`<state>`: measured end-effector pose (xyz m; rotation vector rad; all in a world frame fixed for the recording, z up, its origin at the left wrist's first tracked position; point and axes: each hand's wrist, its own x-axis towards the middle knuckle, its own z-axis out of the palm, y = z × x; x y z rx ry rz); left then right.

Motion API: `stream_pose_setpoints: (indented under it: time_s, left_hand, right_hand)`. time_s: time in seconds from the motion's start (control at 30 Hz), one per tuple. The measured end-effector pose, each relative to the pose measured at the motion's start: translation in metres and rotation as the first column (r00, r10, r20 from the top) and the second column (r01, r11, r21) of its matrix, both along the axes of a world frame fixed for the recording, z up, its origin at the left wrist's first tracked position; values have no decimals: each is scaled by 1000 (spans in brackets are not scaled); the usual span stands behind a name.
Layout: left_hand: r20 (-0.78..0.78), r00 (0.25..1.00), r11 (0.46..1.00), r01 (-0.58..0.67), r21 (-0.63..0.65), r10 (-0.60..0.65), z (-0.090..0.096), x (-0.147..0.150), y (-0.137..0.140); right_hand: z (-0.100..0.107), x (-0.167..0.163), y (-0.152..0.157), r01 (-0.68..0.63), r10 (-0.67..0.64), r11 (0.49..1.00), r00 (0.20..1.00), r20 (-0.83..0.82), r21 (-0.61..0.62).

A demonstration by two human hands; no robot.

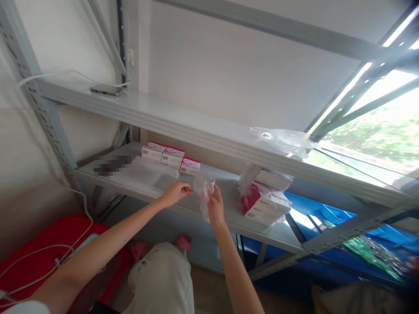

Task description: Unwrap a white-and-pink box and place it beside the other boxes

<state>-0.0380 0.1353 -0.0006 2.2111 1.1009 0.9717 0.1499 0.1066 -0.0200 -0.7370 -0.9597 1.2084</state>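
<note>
Hands meet over lower shelf (pixel 229 218). My right hand (pixel 215 206) pinches a small clear plastic bag (pixel 203 186), fingers closed on it; my left hand (pixel 175 192), fingertips narrowed, touches the bag's edge. Three red-and-white boxes (pixel 170 157) sit just behind; wrapped box stack (pixel 262 198) lies to the right.

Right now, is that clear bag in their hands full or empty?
Looks empty: the clear bag hangs crumpled and see-through between the left hand and right hand.
</note>
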Motion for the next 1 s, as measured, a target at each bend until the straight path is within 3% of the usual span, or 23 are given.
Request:
stream_pose_setpoints:
  time_s: [0.17,0.27,0.43,0.53,0.73,0.83,1.0]
  left_hand:
    - [174,985,998,-2,60,-9,5,10,-10]
    - [189,982,992,-20,123,-3,10,14,-14]
    - [281,959,994,-63,91,35,14,11,-12]
    - [435,894,991,-130,24,107,10,5,-7]
    - [659,703,945,-324,-39,268,3,2,2]
    - [689,694,972,-227,-66,209,4,2,2]
    - [691,712,992,-108,-68,125,10,-6,-2]
  right_hand:
    - [12,0,-13,-47,45,999,995,-92,-21]
    - [12,-3,-17,-62,60,998,993,-99,-14]
    - [5,3,-12,23,-27,999,995,-94,-48]
    - [4,14,-6,65,-73,996,985,-154,-58]
    - [16,39,-5,-120,102,992,936,-337,-31]
    - [23,50,-5,-142,120,989,906,-407,-25]
    - [25,69,2,-11,-24,996,914,-405,-85]
